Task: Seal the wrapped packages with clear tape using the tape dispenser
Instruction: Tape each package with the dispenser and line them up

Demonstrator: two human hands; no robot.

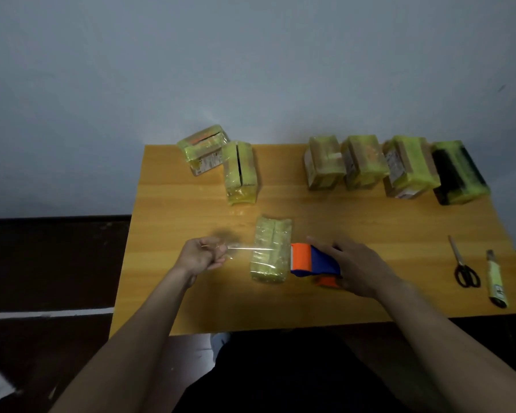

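Observation:
A yellow-green wrapped package (271,234) lies on the wooden table (370,228) in front of me. My right hand (355,268) grips the orange and blue tape dispenser (313,262) just right of the package. A strip of clear tape (242,249) stretches from the dispenser leftward across the package. My left hand (201,254) pinches the free end of that strip, left of the package and slightly above the table.
Two wrapped packages (240,174) stand at the back left, one leaning over the table's far edge. Several more (364,163) line the back right. Scissors (463,265) and a utility knife (496,280) lie near the right edge.

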